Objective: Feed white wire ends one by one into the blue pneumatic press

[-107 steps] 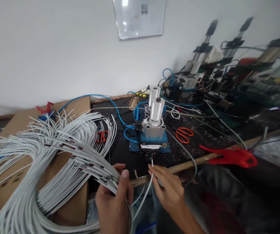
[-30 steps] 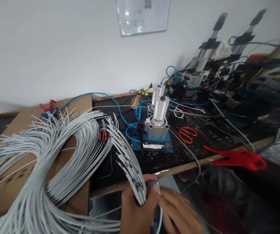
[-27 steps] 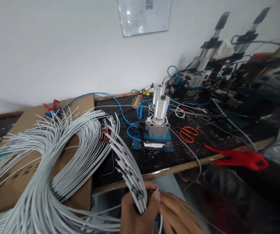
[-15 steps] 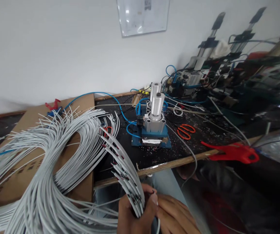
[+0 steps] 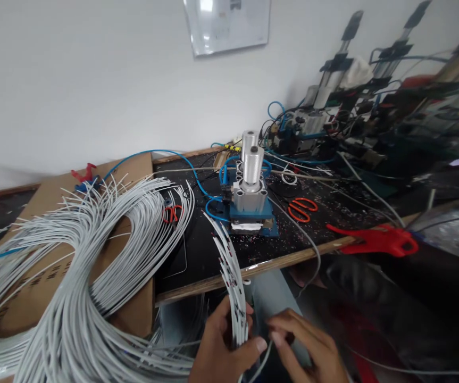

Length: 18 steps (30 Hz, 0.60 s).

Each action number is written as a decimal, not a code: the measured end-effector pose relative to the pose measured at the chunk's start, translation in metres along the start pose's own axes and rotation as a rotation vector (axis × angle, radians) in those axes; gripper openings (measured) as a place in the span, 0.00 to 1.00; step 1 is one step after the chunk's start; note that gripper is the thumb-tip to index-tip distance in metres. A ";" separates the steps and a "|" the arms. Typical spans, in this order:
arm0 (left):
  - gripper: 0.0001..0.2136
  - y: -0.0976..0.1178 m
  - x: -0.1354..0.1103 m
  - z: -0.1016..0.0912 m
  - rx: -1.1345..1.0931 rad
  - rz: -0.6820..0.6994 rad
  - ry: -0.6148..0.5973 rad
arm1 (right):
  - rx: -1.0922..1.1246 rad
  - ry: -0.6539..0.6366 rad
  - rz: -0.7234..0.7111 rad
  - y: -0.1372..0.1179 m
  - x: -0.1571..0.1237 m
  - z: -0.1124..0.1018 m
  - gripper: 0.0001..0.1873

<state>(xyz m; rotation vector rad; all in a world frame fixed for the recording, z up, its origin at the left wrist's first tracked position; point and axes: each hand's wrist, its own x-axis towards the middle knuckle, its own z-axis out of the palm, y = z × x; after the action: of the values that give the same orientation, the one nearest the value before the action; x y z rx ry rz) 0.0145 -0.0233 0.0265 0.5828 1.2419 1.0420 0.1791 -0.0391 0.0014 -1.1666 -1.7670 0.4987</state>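
My left hand (image 5: pixel 223 351) is closed round a fan of thin grey wires (image 5: pixel 231 271) with red and black stripped ends, held upright below the bench edge. My right hand (image 5: pixel 309 348) sits just right of it, fingers curled and pinched towards the lower part of the wires; what the fingertips hold is too small to name. The wires run down into a large grey wire bundle (image 5: pixel 81 255) looping over a cardboard box (image 5: pixel 38 213) at the left. A small pneumatic press (image 5: pixel 250 189) with a silver cylinder on a blue base stands on the black bench straight ahead.
Orange scissors (image 5: pixel 303 208) lie right of the press, a red clamp (image 5: pixel 376 240) at the wooden bench edge (image 5: pixel 285 260). Blue air hoses (image 5: pixel 161 157) cross the bench. More pneumatic machines (image 5: pixel 357 101) line the back right. A board (image 5: pixel 227 24) hangs on the white wall.
My left hand has turned the fan of wire ends upright and towards the press. My right hand has drawn away a little to the right. The view shifted slightly.
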 end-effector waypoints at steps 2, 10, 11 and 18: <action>0.14 0.002 0.002 0.001 -0.008 0.009 -0.038 | 0.089 -0.022 0.064 -0.016 0.013 0.001 0.07; 0.22 0.004 0.001 -0.010 -0.039 0.037 -0.053 | 0.495 -0.124 0.330 -0.018 0.027 0.016 0.10; 0.23 0.003 0.000 -0.012 -0.039 0.054 -0.036 | 0.564 -0.097 0.367 -0.015 0.023 0.018 0.12; 0.21 0.004 -0.009 -0.013 0.028 0.140 0.206 | 1.385 -0.090 0.834 -0.010 0.000 0.046 0.20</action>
<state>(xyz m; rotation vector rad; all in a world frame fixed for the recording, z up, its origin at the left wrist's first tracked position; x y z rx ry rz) 0.0010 -0.0313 0.0308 0.6023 1.4132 1.2268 0.1347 -0.0373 -0.0139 -0.7223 -0.5110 1.8730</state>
